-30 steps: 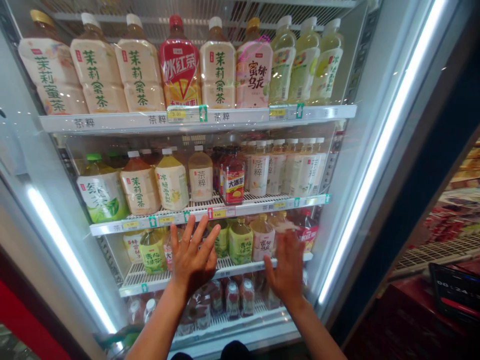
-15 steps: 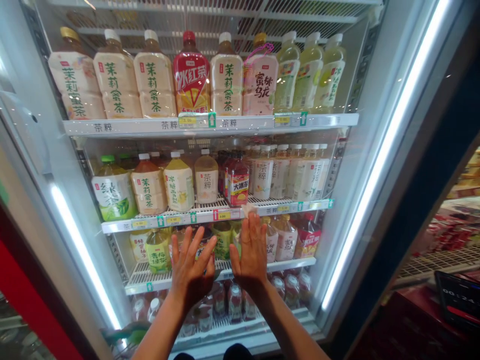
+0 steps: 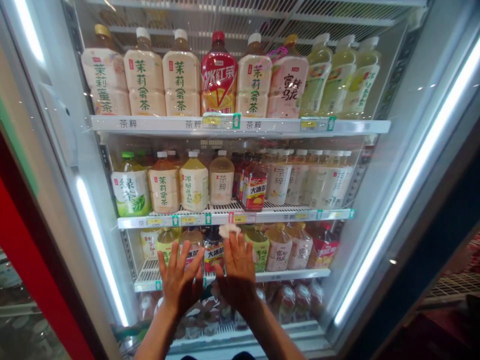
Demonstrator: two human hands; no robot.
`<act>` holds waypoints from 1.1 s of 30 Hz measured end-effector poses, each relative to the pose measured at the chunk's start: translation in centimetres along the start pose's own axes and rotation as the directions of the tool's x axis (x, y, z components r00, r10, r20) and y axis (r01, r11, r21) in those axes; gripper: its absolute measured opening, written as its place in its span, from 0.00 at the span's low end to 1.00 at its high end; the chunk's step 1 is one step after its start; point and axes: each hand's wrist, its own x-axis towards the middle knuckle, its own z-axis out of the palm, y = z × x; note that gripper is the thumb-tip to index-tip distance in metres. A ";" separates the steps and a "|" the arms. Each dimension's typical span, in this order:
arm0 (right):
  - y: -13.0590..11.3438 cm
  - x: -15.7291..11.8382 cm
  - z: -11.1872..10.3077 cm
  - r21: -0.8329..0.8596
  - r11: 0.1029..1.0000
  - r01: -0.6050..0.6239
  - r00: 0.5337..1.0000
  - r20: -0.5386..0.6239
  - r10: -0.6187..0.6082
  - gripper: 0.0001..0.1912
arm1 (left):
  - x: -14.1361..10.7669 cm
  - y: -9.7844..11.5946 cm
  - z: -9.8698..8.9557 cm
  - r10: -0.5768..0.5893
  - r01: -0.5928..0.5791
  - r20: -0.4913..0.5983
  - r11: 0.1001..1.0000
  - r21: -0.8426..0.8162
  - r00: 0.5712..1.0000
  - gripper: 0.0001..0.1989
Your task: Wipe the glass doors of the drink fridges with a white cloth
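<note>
The head camera looks forward and down at a nearby drinks cooler (image 3: 397, 150).

- The middle shelf (image 3: 285, 216) of a lit drinks fridge carries a row of bottles: a green-capped bottle (image 3: 131, 189) at its left end, a dark bottle with a red label (image 3: 255, 189) just right of its centre.
- Just below the middle of the middle shelf, the right hand (image 3: 238, 272) is held flat, a crumpled white cloth (image 3: 229, 229) at its fingertips.
- Below the middle shelf's left half, the left hand (image 3: 180, 281) shows its back, fingers spread.
- Above the middle shelf, a top shelf (image 3: 157, 124) holds larger bottles.
- Below the middle shelf, a lower shelf (image 3: 300, 274) holds bottles partly hidden by the hands.
</note>
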 end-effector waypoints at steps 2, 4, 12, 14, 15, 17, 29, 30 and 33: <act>-1.0 -4.5 0.6 0.009 0.999 0.032 0.999 0.040 -0.032 0.42 | -0.3 -0.1 0.0 0.006 -0.006 0.010 1.000 -0.002 1.000 0.37; -1.6 -7.2 0.8 0.007 0.998 0.063 0.998 0.010 -0.063 0.40 | -0.5 -0.1 -0.2 0.004 -0.003 0.023 1.000 -0.010 1.000 0.35; -1.9 3.7 0.1 -0.011 1.000 -0.010 0.998 -0.070 0.009 0.39 | -0.3 0.1 -0.4 0.029 -0.029 -0.001 1.000 -0.007 1.000 0.29; -2.7 2.1 0.3 0.003 1.000 -0.013 0.999 -0.043 0.013 0.40 | -0.3 0.2 -0.5 0.024 -0.024 -0.005 1.000 -0.004 1.000 0.26; -3.2 0.3 0.5 0.012 1.000 0.000 1.000 -0.028 0.000 0.40 | -0.2 0.3 -0.6 0.025 -0.025 -0.001 1.000 0.000 1.000 0.25; -3.8 -3.8 0.8 0.031 0.999 0.038 0.999 -0.011 -0.038 0.40 | -0.1 0.4 -0.7 0.022 -0.022 0.015 1.000 0.007 1.000 0.25; -1.3 2.1 -0.2 -0.006 1.000 -0.030 0.999 -0.019 0.029 0.40 | 0.0 0.6 -0.7 0.021 -0.020 -0.015 0.999 0.032 1.000 0.23; -1.6 0.1 -0.1 -0.011 1.000 -0.018 1.000 0.007 0.018 0.40 | 0.0 0.7 -0.7 0.019 -0.019 -0.018 0.999 0.034 1.000 0.24; -2.2 -5.6 0.4 -0.015 1.000 0.009 0.999 0.050 -0.009 0.38 | 0.0 0.8 -0.8 0.016 -0.015 -0.012 0.999 0.042 1.000 0.25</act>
